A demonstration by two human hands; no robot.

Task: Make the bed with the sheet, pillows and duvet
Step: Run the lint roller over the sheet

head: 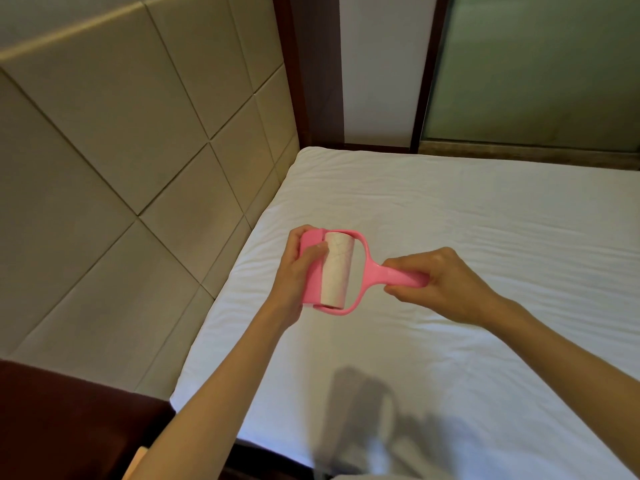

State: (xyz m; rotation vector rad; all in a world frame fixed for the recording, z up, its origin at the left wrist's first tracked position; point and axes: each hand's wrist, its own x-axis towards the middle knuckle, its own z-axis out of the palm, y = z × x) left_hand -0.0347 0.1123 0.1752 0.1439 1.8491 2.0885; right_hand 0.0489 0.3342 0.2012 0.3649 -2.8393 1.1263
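A white sheet (450, 254) lies smooth over the mattress, with faint creases. Above it I hold a pink lint roller (337, 271) with a white paper roll. My left hand (296, 271) grips the pink cover at the roller's left side, thumb on the paper roll. My right hand (440, 284) grips the pink handle, fingers curled round it. No pillows or duvet are in view.
A padded beige headboard (121, 185) runs along the bed's left side. A dark wooden frame (298, 81) and a frosted glass panel (536, 71) stand behind the far edge. A dark brown surface (69, 420) sits at the lower left.
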